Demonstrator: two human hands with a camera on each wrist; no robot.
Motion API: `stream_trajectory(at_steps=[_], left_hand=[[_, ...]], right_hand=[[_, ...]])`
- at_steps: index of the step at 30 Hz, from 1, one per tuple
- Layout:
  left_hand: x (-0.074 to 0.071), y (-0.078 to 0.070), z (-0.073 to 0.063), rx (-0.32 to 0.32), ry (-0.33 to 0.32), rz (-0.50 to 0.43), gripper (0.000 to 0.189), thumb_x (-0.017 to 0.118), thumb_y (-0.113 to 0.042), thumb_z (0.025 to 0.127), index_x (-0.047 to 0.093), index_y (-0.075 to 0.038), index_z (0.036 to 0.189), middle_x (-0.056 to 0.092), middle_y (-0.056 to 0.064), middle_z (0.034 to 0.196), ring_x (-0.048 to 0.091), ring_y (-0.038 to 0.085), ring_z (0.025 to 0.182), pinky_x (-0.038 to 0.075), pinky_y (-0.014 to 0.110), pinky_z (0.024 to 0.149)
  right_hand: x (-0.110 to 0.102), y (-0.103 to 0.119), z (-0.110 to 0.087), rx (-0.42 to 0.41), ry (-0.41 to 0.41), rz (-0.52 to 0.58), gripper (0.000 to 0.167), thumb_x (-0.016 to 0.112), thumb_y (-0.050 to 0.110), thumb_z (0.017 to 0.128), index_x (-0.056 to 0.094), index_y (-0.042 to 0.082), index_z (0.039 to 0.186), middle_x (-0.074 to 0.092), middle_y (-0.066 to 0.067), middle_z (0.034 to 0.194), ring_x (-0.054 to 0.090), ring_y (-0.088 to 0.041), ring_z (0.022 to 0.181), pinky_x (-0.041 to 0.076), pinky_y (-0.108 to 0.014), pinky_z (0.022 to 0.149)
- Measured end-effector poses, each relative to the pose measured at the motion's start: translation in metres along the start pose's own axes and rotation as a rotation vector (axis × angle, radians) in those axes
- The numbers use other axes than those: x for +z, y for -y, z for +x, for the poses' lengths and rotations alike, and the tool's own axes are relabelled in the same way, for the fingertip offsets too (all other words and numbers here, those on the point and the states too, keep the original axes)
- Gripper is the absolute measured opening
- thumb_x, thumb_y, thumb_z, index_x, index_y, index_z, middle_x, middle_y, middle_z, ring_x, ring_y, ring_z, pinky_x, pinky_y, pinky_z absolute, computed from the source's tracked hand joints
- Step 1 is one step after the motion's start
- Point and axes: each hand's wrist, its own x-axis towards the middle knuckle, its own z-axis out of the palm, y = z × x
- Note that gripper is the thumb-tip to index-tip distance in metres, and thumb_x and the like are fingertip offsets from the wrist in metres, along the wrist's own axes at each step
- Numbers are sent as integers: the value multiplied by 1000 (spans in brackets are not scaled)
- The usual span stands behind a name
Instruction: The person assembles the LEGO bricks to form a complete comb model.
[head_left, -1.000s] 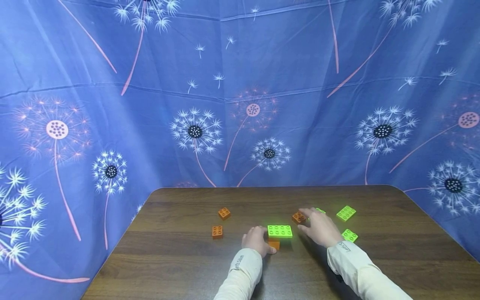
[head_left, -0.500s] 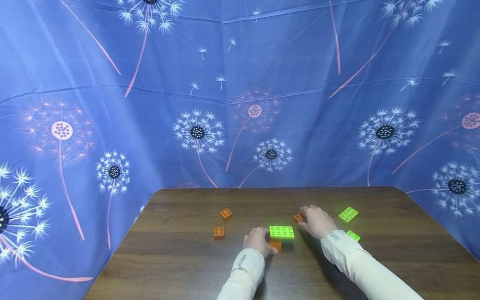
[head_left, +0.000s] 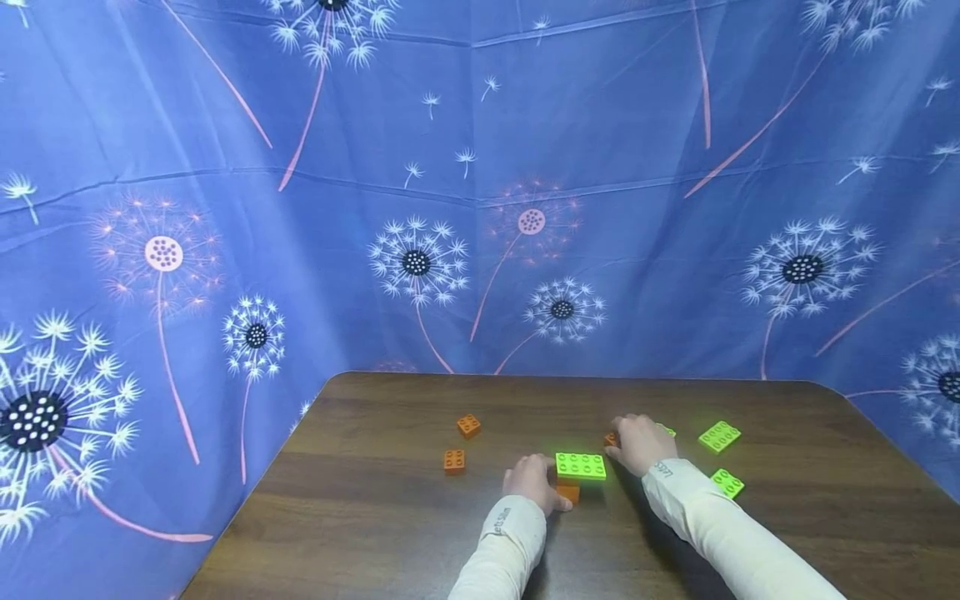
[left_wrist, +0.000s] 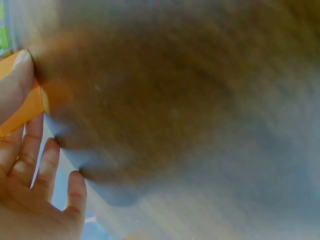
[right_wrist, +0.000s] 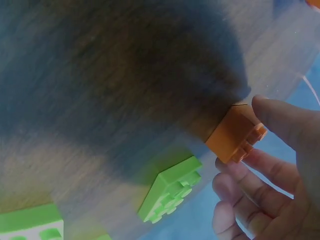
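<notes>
In the head view, my left hand (head_left: 529, 480) holds an orange brick (head_left: 567, 493) from its left side. On top of that brick lies a long bright green brick (head_left: 581, 467), overhanging to the right. The left wrist view shows the thumb along the face of the orange brick (left_wrist: 31, 106), with fingers behind it. My right hand (head_left: 641, 445) is further back, around a small orange brick (head_left: 611, 439), mostly covered by the fingers. In the right wrist view this orange brick (right_wrist: 231, 133) sits between thumb and fingertips, studs towards the palm.
Two loose orange bricks (head_left: 468, 426) (head_left: 454, 462) lie left on the wooden table (head_left: 360, 517). Right of my right hand are two green bricks (head_left: 720, 437) (head_left: 727, 482). Another green brick (head_left: 667, 430) peeks out behind that hand. A blue dandelion-print cloth (head_left: 480, 267) hangs behind the table.
My right hand has lowered and closed in around the small orange brick. My left hand keeps its hold on the stacked bricks. The head view has turned slightly left.
</notes>
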Motion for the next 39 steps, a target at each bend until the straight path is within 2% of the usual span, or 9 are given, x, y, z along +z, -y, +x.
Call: stream_trajectory(at_steps=[6, 12, 16, 21, 24, 31, 39], left_hand=[[3, -2, 1, -1, 1, -13, 58, 98, -20, 60, 76, -10, 113, 74, 4, 110, 66, 24, 106, 49, 40, 87], [-1, -4, -1, -7, 11, -21, 58, 97, -19, 61, 76, -9, 114, 74, 5, 111, 66, 25, 107, 49, 41, 87], [-4, -4, -2, -8, 8, -30, 58, 98, -19, 61, 76, -8, 114, 74, 6, 111, 66, 26, 107, 49, 41, 89], [-5, -2, -1, -14, 8, -43, 59, 97, -19, 61, 75, -8, 114, 74, 6, 112, 66, 27, 108, 48, 42, 90], [-5, 0, 0, -18, 6, -37, 59, 98, -19, 61, 75, -7, 114, 74, 7, 112, 66, 27, 109, 49, 43, 91], [-3, 2, 1, -15, 20, -39, 61, 97, -20, 62, 74, -7, 116, 73, 8, 115, 65, 28, 112, 48, 43, 94], [-5, 0, 1, -18, 34, -46, 62, 97, -19, 62, 73, -6, 118, 72, 9, 118, 64, 29, 114, 47, 45, 96]], right_hand=[[0, -6, 0, 19, 1, -43, 30, 87, 22, 75, 71, 3, 94, 64, -7, 74, 64, -31, 72, 53, -49, 60], [1, -7, -2, 15, 12, -30, 29, 87, 20, 76, 72, 3, 95, 62, -4, 70, 60, -26, 67, 50, -46, 57], [2, -9, -3, -30, -30, -5, 32, 86, 17, 76, 73, 2, 101, 67, -8, 79, 63, -30, 74, 52, -48, 61], [-4, -8, -5, -77, -104, 42, 40, 86, 15, 77, 72, -1, 112, 72, -18, 100, 67, -41, 94, 55, -55, 76], [-9, -5, -7, -97, -129, 68, 42, 85, 14, 78, 71, -2, 114, 72, -21, 104, 66, -42, 98, 54, -57, 80], [-19, -4, -12, -105, -129, 95, 44, 83, 15, 81, 70, 0, 120, 71, -19, 107, 65, -40, 100, 53, -56, 85], [-37, 4, -22, -125, -128, 140, 46, 80, 15, 84, 67, 2, 127, 68, -24, 120, 59, -50, 117, 45, -64, 99]])
